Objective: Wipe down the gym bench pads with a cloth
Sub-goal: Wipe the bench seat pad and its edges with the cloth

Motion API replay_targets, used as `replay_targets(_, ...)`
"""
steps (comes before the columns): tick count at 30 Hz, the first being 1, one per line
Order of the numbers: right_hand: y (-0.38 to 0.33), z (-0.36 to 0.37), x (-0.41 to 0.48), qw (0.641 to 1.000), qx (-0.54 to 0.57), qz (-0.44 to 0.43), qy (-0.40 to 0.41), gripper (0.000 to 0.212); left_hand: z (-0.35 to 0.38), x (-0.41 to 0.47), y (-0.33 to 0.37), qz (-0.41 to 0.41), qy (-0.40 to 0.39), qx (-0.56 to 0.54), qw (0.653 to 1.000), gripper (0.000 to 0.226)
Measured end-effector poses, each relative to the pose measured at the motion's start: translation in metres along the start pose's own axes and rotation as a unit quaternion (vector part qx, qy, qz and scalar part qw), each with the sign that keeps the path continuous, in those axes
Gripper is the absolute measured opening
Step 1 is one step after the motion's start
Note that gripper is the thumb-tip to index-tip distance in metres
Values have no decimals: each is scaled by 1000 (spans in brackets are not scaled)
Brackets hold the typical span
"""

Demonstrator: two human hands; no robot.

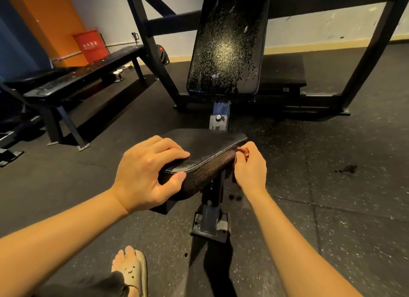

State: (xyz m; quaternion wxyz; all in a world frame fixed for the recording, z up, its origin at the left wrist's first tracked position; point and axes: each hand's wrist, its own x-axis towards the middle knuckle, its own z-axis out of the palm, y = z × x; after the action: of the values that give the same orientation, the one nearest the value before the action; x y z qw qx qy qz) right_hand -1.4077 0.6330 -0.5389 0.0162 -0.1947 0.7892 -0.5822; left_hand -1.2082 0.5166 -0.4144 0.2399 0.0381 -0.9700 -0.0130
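At centre frame, the left hand gripped the black seat pad at its near corner, fingers on top, thumb on the side. The right hand curled at the pad's right edge; what it pinched was unclear. No cloth was plainly visible. The seat seemingly was in hand; the fleck-covered backrest pad, upper centre, likely needed wiping next.

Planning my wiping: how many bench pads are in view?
3: the near seat pad, the speckled back pad raised behind it, the flat bench pad at left. More may hide in the dark far left.
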Motion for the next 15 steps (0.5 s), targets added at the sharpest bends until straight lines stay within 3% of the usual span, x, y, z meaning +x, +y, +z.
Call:
replay_targets(4, -31, 6, -55, 995, 91, -41, 16, 17, 1, 0, -2, -2, -3, -1, 1000, 43)
replay_targets(9, -53, -27, -93, 960, 195, -148, -133, 13, 1, 0, -2, 3, 0, -10, 1000, 43)
replay_targets(13, -43, -41, -37, 951, 304, 26, -49, 27, 1, 1, -3, 6, 0, -11, 1000, 42)
replay_targets(15, -32, -40, -9, 933, 341, 99, -62, 32, 1, 1, -3, 4, 2, -11, 1000, 42)
